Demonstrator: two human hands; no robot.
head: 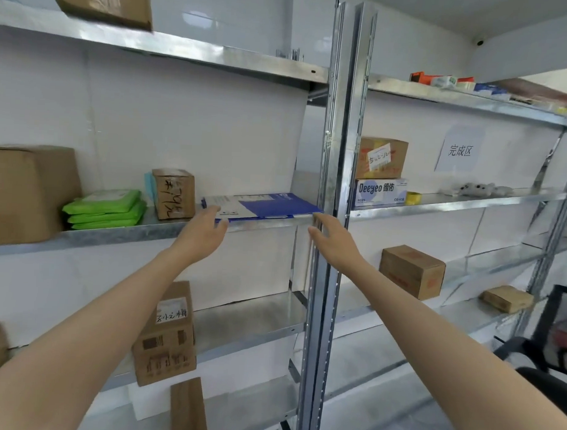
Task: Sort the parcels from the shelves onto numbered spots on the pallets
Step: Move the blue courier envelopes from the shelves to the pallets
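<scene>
A flat blue and white parcel (263,205) lies on the middle metal shelf (153,229), its front edge at the shelf lip. My left hand (204,231) reaches up to its left front corner, fingers straight and touching the parcel's edge. My right hand (332,239) is raised by the parcel's right end, fingers straight, just in front of the steel upright (339,136); I cannot tell whether it touches the parcel. Neither hand grips anything.
On the same shelf stand a small cardboard box with handwriting (173,193), green packets (105,210) and a large carton (26,193). More boxes (410,270) sit on the lower and right shelves, with a Deeyeo box (381,192) to the right.
</scene>
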